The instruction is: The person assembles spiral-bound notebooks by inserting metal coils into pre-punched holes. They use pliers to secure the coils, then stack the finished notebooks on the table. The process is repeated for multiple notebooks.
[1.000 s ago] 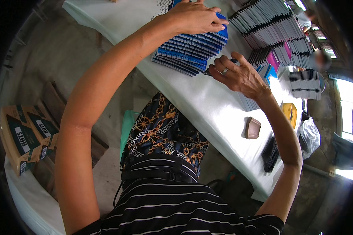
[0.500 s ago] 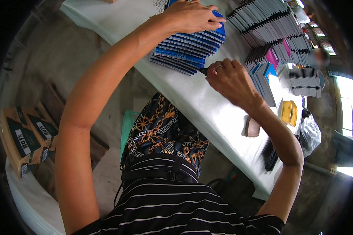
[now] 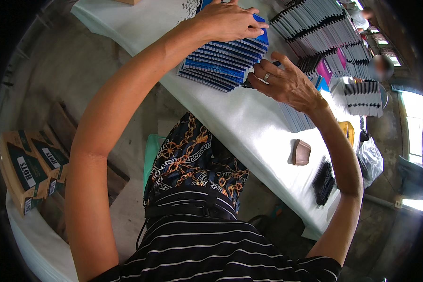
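A fanned stack of blue spiral-bound notebooks (image 3: 221, 66) lies on the white-covered table, their wire-bound edges toward me. My left hand (image 3: 228, 22) rests across the top of the stack, fingers stretched out over the blue cover. Just right of the stack, my right hand (image 3: 286, 82), with a ring on one finger, is closed around a small dark hand tool (image 3: 247, 84). The tool's dark tip points at the lower right corner of the bound edges; its exact kind is mostly hidden by my fingers.
Tall piles of black-bound notebooks (image 3: 315, 28) stand at the far right. Nearer are a brownish-pink block-shaped holder (image 3: 301, 152), a heap of black wire coils (image 3: 323, 182), a yellow container (image 3: 347, 130) and a plastic bag (image 3: 370, 162). Cardboard boxes (image 3: 30, 164) sit at left.
My right hand has turned and its fingers have opened somewhat around the tool, with the knuckles shifted slightly right. My left hand stays on the stack.
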{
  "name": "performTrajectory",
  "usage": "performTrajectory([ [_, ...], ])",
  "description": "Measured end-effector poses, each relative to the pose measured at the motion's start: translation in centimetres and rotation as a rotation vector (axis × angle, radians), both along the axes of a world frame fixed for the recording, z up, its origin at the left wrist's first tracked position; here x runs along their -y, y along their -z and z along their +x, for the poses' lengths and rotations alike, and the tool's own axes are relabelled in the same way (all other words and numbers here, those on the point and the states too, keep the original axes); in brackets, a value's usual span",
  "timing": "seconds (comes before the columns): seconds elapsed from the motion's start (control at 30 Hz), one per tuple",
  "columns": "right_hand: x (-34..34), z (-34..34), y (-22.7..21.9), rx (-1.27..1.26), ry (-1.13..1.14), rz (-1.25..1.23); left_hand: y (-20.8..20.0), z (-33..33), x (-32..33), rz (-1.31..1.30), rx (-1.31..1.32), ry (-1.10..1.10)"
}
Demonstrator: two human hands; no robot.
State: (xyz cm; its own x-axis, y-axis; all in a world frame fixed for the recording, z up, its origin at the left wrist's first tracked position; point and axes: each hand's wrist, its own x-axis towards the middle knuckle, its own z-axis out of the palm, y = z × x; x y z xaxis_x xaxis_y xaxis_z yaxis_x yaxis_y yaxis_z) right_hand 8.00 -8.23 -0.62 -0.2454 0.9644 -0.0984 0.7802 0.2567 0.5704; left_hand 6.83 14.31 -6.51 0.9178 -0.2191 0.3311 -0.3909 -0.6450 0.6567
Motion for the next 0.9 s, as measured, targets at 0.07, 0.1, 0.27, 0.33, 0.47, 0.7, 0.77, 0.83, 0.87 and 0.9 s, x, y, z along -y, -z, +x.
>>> performTrajectory([
  [0.07,0.1,0.0,0.5,-0.001,0.012,0.004,0.5,0.2,0.0,-0.01,0.034,-0.01],
  [0.1,0.2,-0.2,0.8,0.0,0.05,0.008,0.7,0.3,-0.1,0.017,0.037,-0.02],
  [0.27,1.1,-3.0,1.8,0.007,0.475,-0.083,-1.6,-0.8,0.1,0.006,-0.286,-0.004],
  [0.33,1.4,-2.6,1.9,-0.089,0.391,0.007,-0.3,-0.5,0.2,0.05,-0.114,-0.023],
  [0.47,1.1,-1.2,0.3,0.015,0.181,0.011,-0.1,-0.1,-0.1,0.125,-0.037,-0.013],
  [0.7,0.7,0.2,0.7,0.069,0.04,0.004,-1.3,-1.0,0.1,0.078,-0.097,-0.01],
  [0.77,0.6,-0.3,0.4,0.026,0.117,-0.006,-1.1,-0.7,0.1,0.065,-0.117,0.008],
  [0.83,0.2,-1.8,0.6,-0.046,0.275,-0.012,-0.6,-0.8,0.2,0.095,-0.043,-0.013],
  [0.87,-0.2,-3.0,0.9,-0.012,0.406,-0.077,-0.5,-0.8,0.2,0.11,-0.005,-0.024],
  [0.9,-0.7,-4.5,1.4,0.021,0.537,-0.142,-0.4,-0.8,0.1,0.13,0.0,-0.029],
])
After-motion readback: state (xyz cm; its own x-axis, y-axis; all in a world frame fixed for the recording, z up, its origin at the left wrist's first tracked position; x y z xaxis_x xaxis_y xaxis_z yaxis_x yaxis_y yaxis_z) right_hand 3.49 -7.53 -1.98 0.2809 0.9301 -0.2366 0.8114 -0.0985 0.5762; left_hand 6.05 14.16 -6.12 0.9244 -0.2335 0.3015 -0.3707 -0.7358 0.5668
